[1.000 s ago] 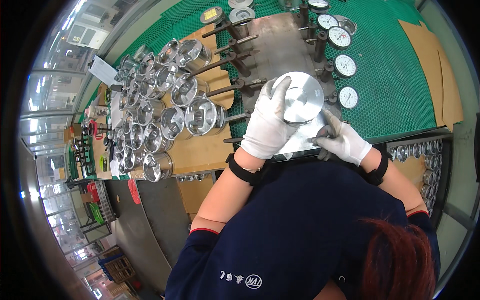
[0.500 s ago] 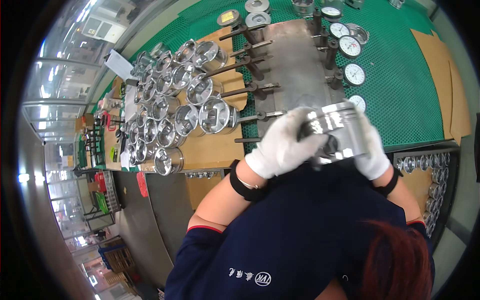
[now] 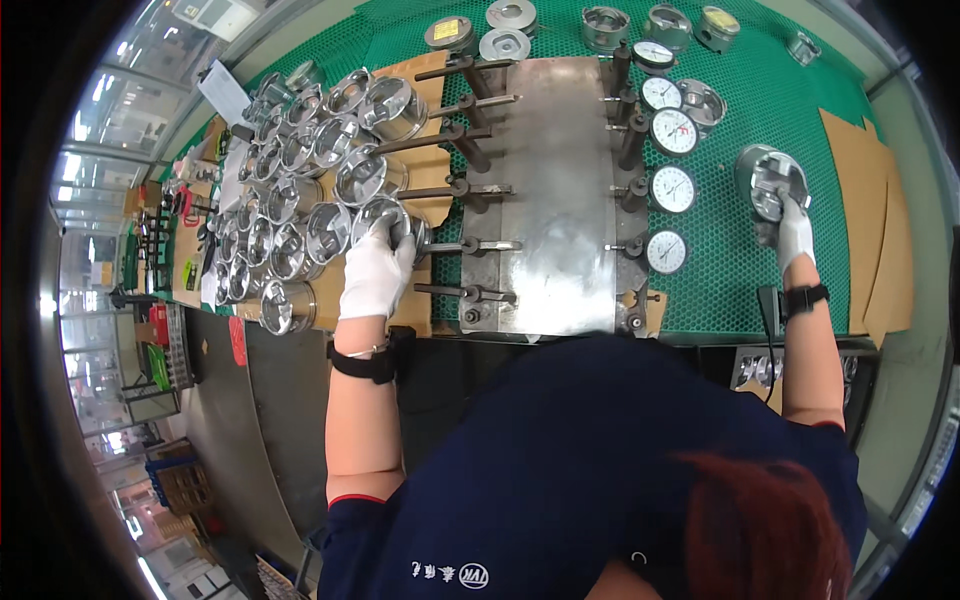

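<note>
My left hand (image 3: pixel 374 277), in a white glove, grips the rim of a shiny metal piston (image 3: pixel 372 212). That piston is at the right edge of a cluster of pistons (image 3: pixel 292 200) lying on cardboard, open ends showing. Far to the right, my right hand (image 3: pixel 796 236), gloved too, holds another piston (image 3: pixel 762 163) over the green mat, with the fingers reaching into its open end. Whether this piston touches the mat, I cannot tell. Part of each piston is hidden by the glove on it.
Between my hands lies a steel plate (image 3: pixel 555 180) flanked by clamp posts (image 3: pixel 470 195) and several dial gauges (image 3: pixel 666 252). More pistons (image 3: pixel 605 30) stand at the back of the green mat (image 3: pixel 740 265). Cardboard sheets (image 3: pixel 865 220) lie at the right, and a tray of pistons (image 3: pixel 755 368) sits below the table edge.
My hands, together on one piston in front of my body before, are now apart. The right hand has moved right with a piston; the left has gone to a piston in the cluster.
</note>
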`<state>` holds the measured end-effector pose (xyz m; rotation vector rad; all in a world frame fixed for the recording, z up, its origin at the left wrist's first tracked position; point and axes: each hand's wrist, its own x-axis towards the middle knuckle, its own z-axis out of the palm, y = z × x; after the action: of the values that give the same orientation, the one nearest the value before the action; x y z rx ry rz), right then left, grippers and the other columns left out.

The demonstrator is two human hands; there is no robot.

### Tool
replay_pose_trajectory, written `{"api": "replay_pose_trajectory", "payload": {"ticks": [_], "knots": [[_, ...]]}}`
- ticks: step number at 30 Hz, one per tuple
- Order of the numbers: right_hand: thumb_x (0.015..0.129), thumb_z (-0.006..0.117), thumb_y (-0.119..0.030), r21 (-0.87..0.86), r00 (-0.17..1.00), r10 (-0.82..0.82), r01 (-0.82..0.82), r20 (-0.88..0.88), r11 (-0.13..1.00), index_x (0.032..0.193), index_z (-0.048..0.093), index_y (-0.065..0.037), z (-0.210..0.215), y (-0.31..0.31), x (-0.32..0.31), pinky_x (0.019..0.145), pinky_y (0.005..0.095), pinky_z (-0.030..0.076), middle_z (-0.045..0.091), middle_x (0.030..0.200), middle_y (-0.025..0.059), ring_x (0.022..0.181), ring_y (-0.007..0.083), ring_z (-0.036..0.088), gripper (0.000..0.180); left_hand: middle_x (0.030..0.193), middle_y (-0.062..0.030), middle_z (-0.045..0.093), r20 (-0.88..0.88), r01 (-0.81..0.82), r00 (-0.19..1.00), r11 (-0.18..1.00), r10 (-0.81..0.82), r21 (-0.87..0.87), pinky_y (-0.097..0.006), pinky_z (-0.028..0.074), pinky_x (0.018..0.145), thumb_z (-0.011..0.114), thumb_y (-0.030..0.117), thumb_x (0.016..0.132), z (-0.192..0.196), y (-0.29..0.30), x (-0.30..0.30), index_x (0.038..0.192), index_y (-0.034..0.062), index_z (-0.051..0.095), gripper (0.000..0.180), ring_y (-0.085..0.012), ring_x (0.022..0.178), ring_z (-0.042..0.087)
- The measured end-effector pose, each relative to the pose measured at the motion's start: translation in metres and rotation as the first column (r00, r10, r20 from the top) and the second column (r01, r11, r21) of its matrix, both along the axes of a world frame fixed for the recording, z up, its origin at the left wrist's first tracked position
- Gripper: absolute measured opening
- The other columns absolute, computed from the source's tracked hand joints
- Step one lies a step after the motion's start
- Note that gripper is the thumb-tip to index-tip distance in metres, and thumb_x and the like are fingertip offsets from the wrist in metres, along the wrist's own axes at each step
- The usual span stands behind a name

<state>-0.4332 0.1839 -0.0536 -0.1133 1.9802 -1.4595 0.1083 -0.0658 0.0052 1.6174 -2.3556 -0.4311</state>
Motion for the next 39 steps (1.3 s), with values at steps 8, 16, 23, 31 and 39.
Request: {"api": "replay_pose_trajectory", "payload": {"ticks": [8, 16, 23, 31, 39], "knots": [[0.103, 0.05, -0.044, 0.061, 0.966, 0.13, -0.147, 0.221, 0.987, 0.116, 0.064, -0.011, -0.094, -0.08, -0.138, 0.051, 0.0285, 0.052, 0.073, 0.09, 0.0066, 0.061, 0.0167, 0.068, 0.038, 0.087, -0.0198, 0.074, 0.307, -0.099, 0.943, 0.99, 0.127, -0.105, -0.048, 0.056, 0.083, 0.07, 0.044, 0.087, 0.017, 0.002, -0.038, 0.098, 0.0081, 0.075, 0.038, -0.0401, 0.087, 0.071], [0.097, 0.063, -0.049, -0.133, 0.988, 0.114, -0.1, 0.102, 0.986, 0.141, 0.05, -0.005, -0.044, -0.078, -0.075, 0.075, 0.0337, 0.057, 0.068, 0.12, 0.0185, 0.092, 0.0243, 0.07, 0.064, 0.089, -0.0181, 0.074, 0.316, -0.271, 0.906, 0.96, 0.281, -0.074, -0.046, 0.056, 0.078, 0.066, 0.045, 0.09, 0.012, 0.034, 0.036, 0.096, 0.0019, 0.074, 0.044, -0.0345, 0.078, 0.071], [0.101, 0.06, -0.024, -0.263, 0.914, 0.357, -0.399, -0.195, 0.878, 0.147, 0.049, -0.002, 0.08, -0.015, 0.054, 0.078, 0.0297, 0.058, 0.069, 0.104, 0.0096, 0.086, 0.0169, 0.069, 0.052, 0.089, -0.0022, 0.069, -0.504, -0.234, 0.695, 0.824, 0.513, 0.515, -0.025, 0.049, 0.064, 0.068, 0.032, 0.095, 0.082, 0.064, 0.042, 0.105, -0.0015, 0.07, 0.035, -0.0097, 0.072, 0.061], [0.068, 0.095, -0.018, -0.235, 0.307, 0.803, -0.948, -0.51, 0.213, 0.161, 0.011, 0.001, 0.122, -0.03, 0.249, 0.113, 0.0398, 0.042, 0.04, 0.153, 0.0219, 0.139, 0.0312, 0.045, 0.126, 0.116, -0.0132, 0.071, -0.774, 0.544, 0.527, 0.561, 0.35, 0.624, -0.034, 0.054, 0.085, 0.06, 0.02, 0.099, 0.086, 0.115, -0.03, 0.124, -0.0069, 0.063, 0.037, -0.0209, 0.099, 0.068], [0.059, 0.094, -0.031, 0.165, 0.228, 0.551, -0.802, -0.803, 0.574, 0.153, 0.031, 0.003, 0.077, -0.034, 0.259, 0.104, 0.0435, 0.046, 0.052, 0.133, 0.0261, 0.121, 0.0423, 0.054, 0.118, 0.111, -0.0157, 0.069, -0.176, 0.594, 0.802, 0.732, -0.571, 0.333, -0.04, 0.053, 0.094, 0.069, 0.018, 0.089, 0.049, 0.104, -0.057, 0.123, -0.0038, 0.06, 0.042, -0.0341, 0.107, 0.066]]}}
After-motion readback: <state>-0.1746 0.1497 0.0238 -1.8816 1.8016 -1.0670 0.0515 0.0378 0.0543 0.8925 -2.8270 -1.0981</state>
